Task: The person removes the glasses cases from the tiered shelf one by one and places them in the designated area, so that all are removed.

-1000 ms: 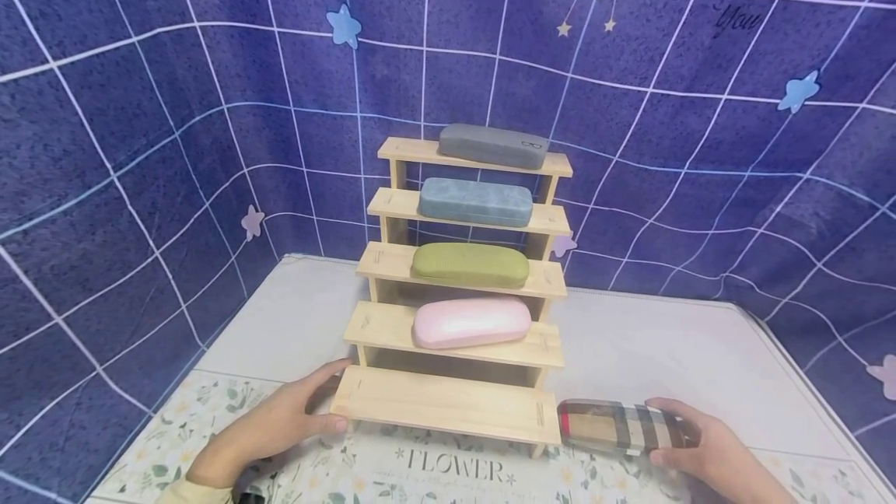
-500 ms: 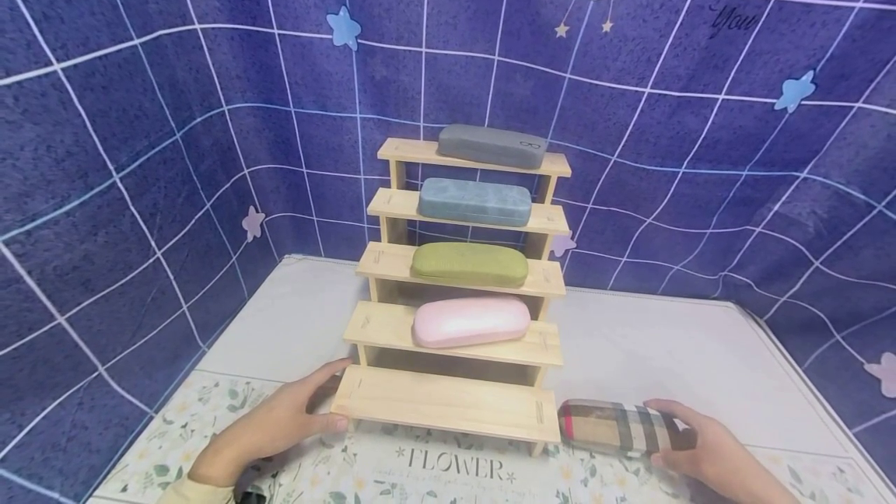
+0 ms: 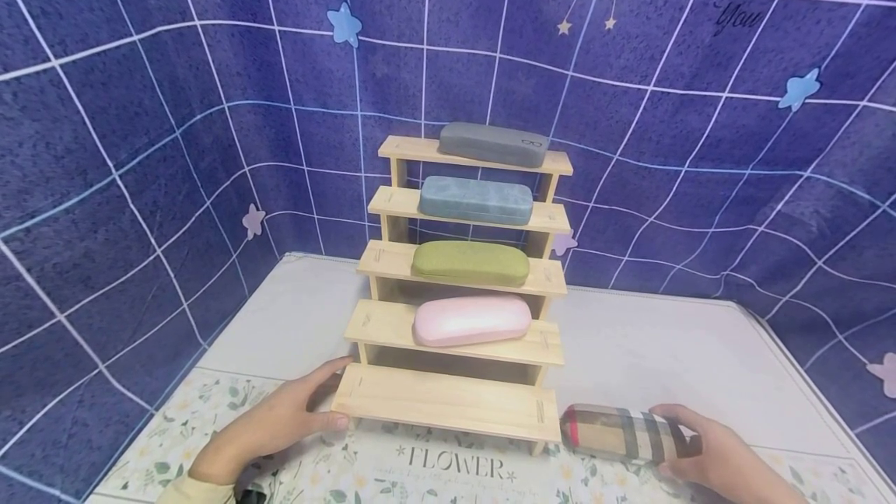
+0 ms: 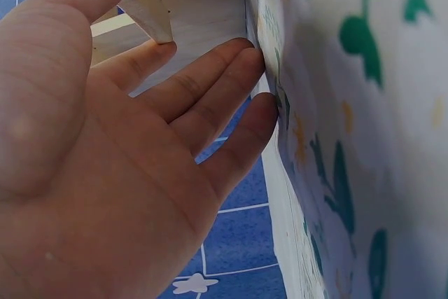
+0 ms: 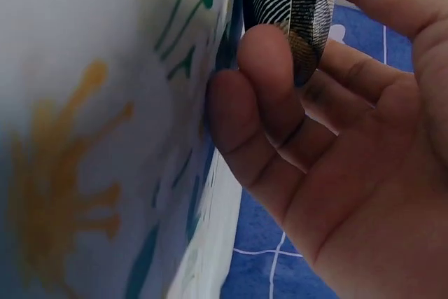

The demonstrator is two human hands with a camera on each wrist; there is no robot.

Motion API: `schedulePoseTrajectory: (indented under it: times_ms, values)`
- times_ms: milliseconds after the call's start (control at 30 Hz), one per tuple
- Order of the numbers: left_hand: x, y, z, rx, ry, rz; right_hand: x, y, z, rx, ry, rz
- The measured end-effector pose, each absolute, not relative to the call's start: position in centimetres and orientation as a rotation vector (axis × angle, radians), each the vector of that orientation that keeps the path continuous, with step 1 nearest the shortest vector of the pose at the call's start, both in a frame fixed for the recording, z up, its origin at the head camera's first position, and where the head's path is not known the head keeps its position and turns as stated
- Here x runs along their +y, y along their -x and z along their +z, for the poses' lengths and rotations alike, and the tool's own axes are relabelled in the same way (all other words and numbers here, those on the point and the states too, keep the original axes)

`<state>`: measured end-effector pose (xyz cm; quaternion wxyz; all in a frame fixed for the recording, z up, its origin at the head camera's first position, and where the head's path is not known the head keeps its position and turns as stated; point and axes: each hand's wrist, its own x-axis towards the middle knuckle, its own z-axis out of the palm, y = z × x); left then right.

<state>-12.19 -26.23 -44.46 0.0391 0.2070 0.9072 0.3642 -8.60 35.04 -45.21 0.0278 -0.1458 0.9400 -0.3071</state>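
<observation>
A stepped wooden stand (image 3: 448, 403) has a glasses case on each upper step: grey (image 3: 492, 145), blue (image 3: 476, 200), green (image 3: 470, 264) and pink (image 3: 473, 320). Its lowest step is bare. My left hand (image 3: 280, 420) holds that step's left end between thumb and index finger; in the left wrist view the other fingers (image 4: 210, 103) extend loosely beside the cloth. To the right of the stand lies a plaid glasses case (image 3: 616, 432), its red stripe toward the step. My right hand (image 3: 707, 446) grips its right end, which shows partly in the right wrist view.
A floral cloth (image 3: 448, 481) printed with FLOWER covers the near table, with a white surface (image 3: 651, 341) behind it. Blue grid-patterned fabric (image 3: 448, 76) hangs at the back and both sides.
My right hand and the plaid glasses case have shifted slightly right and toward me. My left hand stays at the stand, and the other cases have not moved.
</observation>
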Motion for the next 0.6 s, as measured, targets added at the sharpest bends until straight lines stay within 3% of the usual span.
schedulePoseTrajectory:
  times_ms: [600]
  values:
    - [-26.3, 12.1, -44.3, 2.788, -0.604, 1.107, 37.0, 8.3, -44.6, 2.911, 0.435, -0.824]
